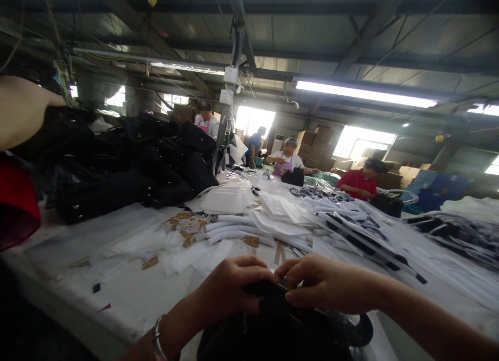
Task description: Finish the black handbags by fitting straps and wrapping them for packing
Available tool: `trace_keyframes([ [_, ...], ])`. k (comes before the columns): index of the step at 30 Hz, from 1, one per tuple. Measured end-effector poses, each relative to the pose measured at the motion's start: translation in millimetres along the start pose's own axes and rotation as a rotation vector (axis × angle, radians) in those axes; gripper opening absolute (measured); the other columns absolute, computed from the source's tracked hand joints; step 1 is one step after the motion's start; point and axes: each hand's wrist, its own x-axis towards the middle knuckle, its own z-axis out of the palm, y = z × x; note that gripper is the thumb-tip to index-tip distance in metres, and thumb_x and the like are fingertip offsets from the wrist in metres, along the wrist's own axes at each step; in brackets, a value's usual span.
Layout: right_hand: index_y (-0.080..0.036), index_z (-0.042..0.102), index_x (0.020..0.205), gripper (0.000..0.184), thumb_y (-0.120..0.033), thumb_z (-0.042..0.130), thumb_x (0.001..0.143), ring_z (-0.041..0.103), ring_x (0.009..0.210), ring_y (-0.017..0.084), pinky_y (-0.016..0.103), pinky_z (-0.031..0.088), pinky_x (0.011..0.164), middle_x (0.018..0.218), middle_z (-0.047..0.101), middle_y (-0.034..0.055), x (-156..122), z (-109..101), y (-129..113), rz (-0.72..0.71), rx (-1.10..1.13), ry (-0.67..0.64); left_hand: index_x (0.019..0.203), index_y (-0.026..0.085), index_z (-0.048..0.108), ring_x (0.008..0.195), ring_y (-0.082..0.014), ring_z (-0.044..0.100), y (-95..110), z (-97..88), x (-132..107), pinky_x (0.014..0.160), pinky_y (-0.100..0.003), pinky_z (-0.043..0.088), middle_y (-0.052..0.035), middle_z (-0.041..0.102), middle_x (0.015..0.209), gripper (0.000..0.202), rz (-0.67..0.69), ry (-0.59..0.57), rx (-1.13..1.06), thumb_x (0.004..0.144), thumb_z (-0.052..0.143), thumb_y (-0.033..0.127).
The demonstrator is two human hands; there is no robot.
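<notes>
A black bag point(273, 330) stands at the near edge of the table, low in the view, its lower part cut off by the frame. My left hand point(237, 285), with a bracelet on the wrist, grips the bag's upper edge between thumb and fingers. From the right, my right hand point(315, 283) pinches the same edge close beside the left fingertips. A thin, light-coloured strip shows along the edge between the hands. At the bag's right side a curved black handle point(362, 330) sticks out.
A heap of black bags point(128, 153) fills the table's left side. White sheets point(230, 194), white tubes point(237, 228) and brown tags point(251, 241) lie ahead. A co-worker's arm point(23, 111) reaches in at left; other people point(286, 158) work across the table.
</notes>
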Motion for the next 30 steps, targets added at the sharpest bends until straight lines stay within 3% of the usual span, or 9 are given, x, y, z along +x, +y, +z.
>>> trace_keyframes([
  [6, -0.020, 0.074, 0.084, 0.020, -0.036, 0.063, 0.088, 0.063, 0.093, 0.019, 0.026, 0.047, 0.081, 0.111, 0.070, 0.0012, -2.7, -0.9, 3.4, 0.026, 0.002, 0.020, 0.098, 0.021, 0.076, 0.087, -0.0191, 0.066, -5.6, -16.9, -12.9, 0.082, -0.028, 0.052, -0.0057, 0.072, 0.098, 0.024, -0.189, 0.094, -0.196, 0.078, 0.080, 0.032],
  [10, -0.021, 0.074, 0.101, 0.031, -0.045, 0.057, 0.092, 0.063, 0.093, 0.021, 0.027, 0.049, 0.082, 0.103, 0.070, 0.0027, -1.2, 0.2, 7.9, 0.037, 0.066, 0.172, 0.100, 0.020, 0.075, 0.093, -0.0212, 0.066, -7.4, -3.7, -19.5, 0.087, -0.030, 0.051, -0.0050, 0.073, 0.098, 0.030, -0.301, 0.187, -0.325, 0.074, 0.084, 0.031],
  [14, -0.018, 0.073, 0.087, 0.033, -0.045, 0.055, 0.093, 0.058, 0.073, 0.016, 0.025, 0.046, 0.067, 0.079, 0.066, 0.0007, 2.3, 2.7, 0.5, 0.110, 0.001, 0.294, 0.101, 0.020, 0.074, 0.099, -0.0224, 0.066, -11.1, 14.6, -22.1, 0.093, -0.031, 0.050, -0.0042, 0.073, 0.101, 0.030, -0.370, 0.300, -0.432, 0.073, 0.084, 0.027],
  [17, -0.020, 0.072, 0.094, 0.030, -0.043, 0.052, 0.094, 0.053, 0.063, 0.013, 0.023, 0.041, 0.057, 0.071, 0.062, -0.0019, 5.7, 9.5, -3.9, 0.174, 0.004, 0.260, 0.102, 0.021, 0.073, 0.101, -0.0223, 0.066, -12.2, 20.4, -24.4, 0.093, -0.031, 0.050, -0.0033, 0.072, 0.101, 0.033, -0.383, 0.321, -0.535, 0.072, 0.085, 0.024],
  [22, -0.028, 0.062, 0.126, 0.035, -0.038, 0.054, 0.093, 0.055, 0.061, 0.012, 0.021, 0.038, 0.053, 0.073, 0.065, -0.0034, 10.6, 26.9, 2.3, 0.205, 0.065, 0.233, 0.107, 0.021, 0.073, 0.106, -0.0243, 0.066, -9.9, 17.3, -31.3, 0.096, -0.033, 0.050, -0.0050, 0.074, 0.107, 0.036, -0.380, 0.239, -0.647, 0.073, 0.083, 0.021],
  [30, -0.028, 0.072, 0.114, 0.029, -0.033, 0.054, 0.092, 0.059, 0.067, 0.015, 0.023, 0.042, 0.059, 0.073, 0.069, -0.0013, 14.0, 39.6, 7.5, 0.162, 0.077, 0.213, 0.113, 0.022, 0.070, 0.105, -0.0225, 0.067, -8.0, 20.7, -36.0, 0.098, -0.032, 0.050, -0.0035, 0.075, 0.106, 0.044, -0.427, 0.331, -0.553, 0.071, 0.084, 0.019],
])
